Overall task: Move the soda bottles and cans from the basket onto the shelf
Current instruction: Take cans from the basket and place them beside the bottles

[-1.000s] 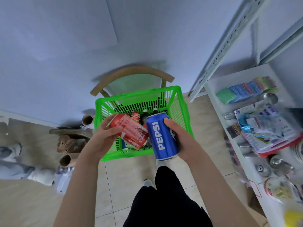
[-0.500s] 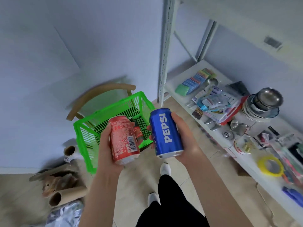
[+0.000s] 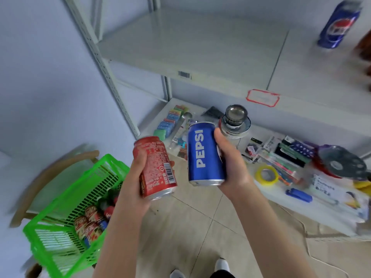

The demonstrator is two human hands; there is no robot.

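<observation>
Head view: looking down at two arms held out in front of a shelf
Left hand (image 3: 138, 177): fingers and thumb curled tight round the red can (image 3: 155, 167)
Red can: up in the air, tipped a little, top end pointing away, barcode facing us
Right hand (image 3: 230, 163): wrapped round the blue can (image 3: 203, 155), thumb lying up its side
Blue can: in the air just beside the red can, not touching it, white letters facing us
Green basket (image 3: 50, 241): low on the left, on a wooden chair (image 3: 50, 177); more red cans (image 3: 90, 223) lie inside it
Shelf (image 3: 190, 47): grey and flat, above both hands
Can on the shelf (image 3: 337, 25): blue, standing up at the far right; a brown thing next to it is too blurry to tell
Lower shelf (image 3: 251, 133): behind the hands, full of small stuff, with metal bowls (image 3: 235, 119), colourful sponges (image 3: 170, 121) and a yellow tape roll (image 3: 266, 175)
</observation>
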